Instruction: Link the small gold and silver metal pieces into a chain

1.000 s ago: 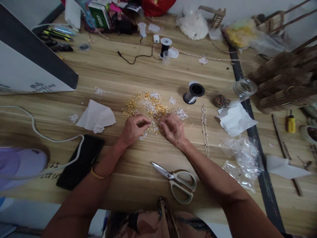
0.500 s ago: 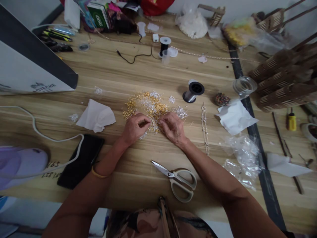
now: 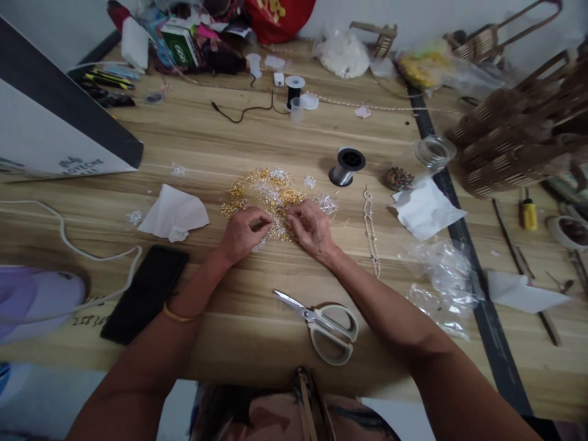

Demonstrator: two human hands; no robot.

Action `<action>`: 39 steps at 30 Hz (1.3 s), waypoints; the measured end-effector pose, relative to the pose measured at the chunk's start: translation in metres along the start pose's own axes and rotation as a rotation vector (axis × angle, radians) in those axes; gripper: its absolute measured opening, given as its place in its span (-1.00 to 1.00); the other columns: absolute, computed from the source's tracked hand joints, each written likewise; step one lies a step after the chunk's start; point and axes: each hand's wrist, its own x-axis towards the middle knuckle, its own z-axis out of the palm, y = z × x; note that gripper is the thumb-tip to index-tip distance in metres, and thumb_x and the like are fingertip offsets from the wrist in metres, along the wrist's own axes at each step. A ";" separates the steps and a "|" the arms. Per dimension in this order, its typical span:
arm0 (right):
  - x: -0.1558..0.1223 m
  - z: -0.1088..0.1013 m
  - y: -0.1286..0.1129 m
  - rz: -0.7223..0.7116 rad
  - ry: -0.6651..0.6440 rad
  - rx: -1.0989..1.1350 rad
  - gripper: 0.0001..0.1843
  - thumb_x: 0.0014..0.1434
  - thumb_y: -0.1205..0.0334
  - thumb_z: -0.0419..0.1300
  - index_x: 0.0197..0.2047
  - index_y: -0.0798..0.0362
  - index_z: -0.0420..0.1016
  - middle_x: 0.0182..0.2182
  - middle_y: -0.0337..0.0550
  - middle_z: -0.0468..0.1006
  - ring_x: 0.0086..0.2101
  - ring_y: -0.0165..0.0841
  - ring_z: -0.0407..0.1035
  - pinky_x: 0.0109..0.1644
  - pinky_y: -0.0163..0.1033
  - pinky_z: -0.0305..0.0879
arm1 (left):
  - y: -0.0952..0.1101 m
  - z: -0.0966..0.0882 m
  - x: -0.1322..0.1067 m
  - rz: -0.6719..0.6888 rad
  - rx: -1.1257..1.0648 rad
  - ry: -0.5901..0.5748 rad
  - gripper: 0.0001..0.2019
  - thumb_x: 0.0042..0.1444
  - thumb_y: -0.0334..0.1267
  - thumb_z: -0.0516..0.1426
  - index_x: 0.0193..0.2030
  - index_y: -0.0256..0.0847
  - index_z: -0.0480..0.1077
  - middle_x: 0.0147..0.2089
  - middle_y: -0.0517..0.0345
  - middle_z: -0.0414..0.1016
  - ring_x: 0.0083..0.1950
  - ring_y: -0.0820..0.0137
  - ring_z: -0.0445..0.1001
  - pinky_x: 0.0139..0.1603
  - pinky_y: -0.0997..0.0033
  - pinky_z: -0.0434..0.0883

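Observation:
A heap of small gold and silver beads (image 3: pixel 271 193) lies in the middle of the wooden table (image 3: pixel 220 141). My left hand (image 3: pixel 242 234) rests at the heap's near edge, its fingers pinched on a tiny piece I cannot make out. My right hand (image 3: pixel 312 229) sits just to the right of it, fingers curled and pinched into the beads. The two sets of fingertips almost meet over the pile.
Scissors (image 3: pixel 321 321) lie near the front edge. A wire spool (image 3: pixel 345 166), a beaded chain (image 3: pixel 370 229), a bowl of dark beads (image 3: pixel 399 178) and a glass jar (image 3: pixel 433 151) lie right. White tissue (image 3: pixel 173 213), a black phone (image 3: pixel 146 292) and a white cord (image 3: pixel 68 245) lie left. Plastic bags (image 3: pixel 441 282) lie right.
Both hands stay pinched at the bead heap with only slight finger motion. The camera has tilted a little, so the whole scene sits a bit higher and further left.

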 end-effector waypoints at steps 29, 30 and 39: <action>-0.001 0.001 0.000 0.174 0.063 0.106 -0.88 0.23 0.22 0.12 -0.32 0.04 0.42 -0.40 -0.18 0.45 -0.36 -0.35 0.33 -0.23 -0.21 0.27 | 0.015 0.000 0.005 -0.056 -0.042 -0.004 -0.97 0.00 -0.38 0.24 -0.42 -0.20 0.51 -0.37 0.16 0.60 -0.29 0.36 0.53 -0.13 0.33 0.45; -0.001 0.000 -0.001 0.162 0.062 0.102 -0.88 0.23 0.23 0.12 -0.33 0.04 0.42 -0.40 -0.18 0.45 -0.35 -0.35 0.33 -0.23 -0.20 0.27 | 0.016 0.000 0.007 -0.056 -0.034 -0.015 -0.96 0.00 -0.39 0.23 -0.42 -0.20 0.51 -0.37 0.16 0.60 -0.29 0.36 0.53 -0.13 0.33 0.44; -0.009 -0.013 0.001 0.170 0.088 0.119 -0.88 0.25 0.23 0.12 -0.32 0.03 0.43 -0.39 -0.18 0.47 -0.34 -0.35 0.34 -0.20 -0.19 0.28 | 0.017 0.006 0.015 0.012 0.067 -0.079 -0.92 0.03 -0.44 0.22 -0.44 -0.21 0.47 -0.40 0.17 0.55 -0.29 0.36 0.47 -0.17 0.34 0.38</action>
